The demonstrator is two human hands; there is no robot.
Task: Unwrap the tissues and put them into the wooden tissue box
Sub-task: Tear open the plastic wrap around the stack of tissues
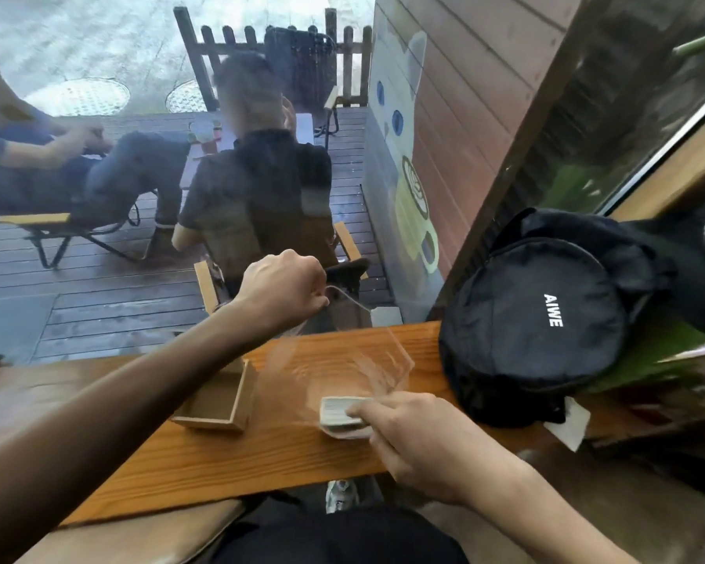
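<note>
My left hand [285, 287] is raised above the counter, closed on the top of a clear plastic wrapper [342, 360] that stretches down toward the tissues. The stack of tissues [334, 413] lies on the wooden counter [204, 453], partly under the wrapper's lower end. My right hand [408, 437] presses on the stack's right side with fingers over it. The open wooden tissue box [220, 400] stands just left of the tissues, its inside showing no tissues; my left forearm hides its far-left corner.
A black bag [546, 319] marked AIWE sits on the counter to the right, with a white tag [570, 425] below it. Behind the counter is a glass window; two people sit on chairs on the deck outside. My dark-clothed lap is below the counter edge.
</note>
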